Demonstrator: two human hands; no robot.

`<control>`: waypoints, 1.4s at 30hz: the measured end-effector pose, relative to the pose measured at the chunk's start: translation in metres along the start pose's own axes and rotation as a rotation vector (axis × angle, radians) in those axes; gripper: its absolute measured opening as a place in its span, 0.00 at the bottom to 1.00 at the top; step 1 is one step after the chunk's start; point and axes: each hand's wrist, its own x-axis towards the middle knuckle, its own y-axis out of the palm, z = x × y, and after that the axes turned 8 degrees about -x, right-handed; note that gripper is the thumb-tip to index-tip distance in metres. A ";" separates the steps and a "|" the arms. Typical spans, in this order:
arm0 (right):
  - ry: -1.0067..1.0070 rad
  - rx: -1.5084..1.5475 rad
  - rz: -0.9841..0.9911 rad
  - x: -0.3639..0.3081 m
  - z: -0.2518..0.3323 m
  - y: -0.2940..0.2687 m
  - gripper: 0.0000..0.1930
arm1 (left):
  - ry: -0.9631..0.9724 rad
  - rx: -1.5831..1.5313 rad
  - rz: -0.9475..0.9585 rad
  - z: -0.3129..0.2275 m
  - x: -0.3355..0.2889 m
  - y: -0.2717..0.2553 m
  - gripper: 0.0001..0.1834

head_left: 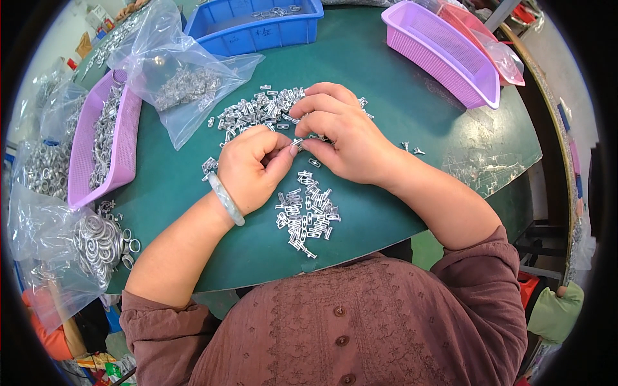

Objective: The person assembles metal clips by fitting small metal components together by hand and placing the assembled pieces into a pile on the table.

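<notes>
Your left grip (246,166) has thumb and forefinger pinched on a small metal piece (297,143), held over the green table (360,64) between the far heap (254,110) and the near heap (308,215) of like silvery pieces. Your right grip (340,132) is curled right beside it, thumb and fingers bent inward; you cannot tell from here whether it has hold of anything. Expect the piece to be very light and stiff, more apt to slip or spin than to break, since its shiny faces look smooth and give your skin little to bite on. Take it by the long sides of its narrow frame with fingertip pads, leaving the ends free, and press gently: the thin bars could bend if you squeeze hard across the gap.
</notes>
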 end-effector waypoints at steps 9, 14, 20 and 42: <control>-0.009 0.011 0.028 -0.001 -0.004 -0.002 0.07 | 0.002 -0.034 -0.031 -0.002 0.000 0.001 0.04; -0.008 0.024 0.027 -0.001 -0.003 -0.003 0.07 | 0.007 -0.036 -0.032 -0.002 0.000 0.001 0.04; -0.002 0.017 0.041 -0.001 -0.002 -0.005 0.08 | -0.008 -0.041 -0.029 -0.003 0.000 0.001 0.05; -0.053 -0.175 0.113 -0.005 -0.005 0.001 0.06 | -0.054 -0.066 0.114 -0.006 -0.001 -0.007 0.05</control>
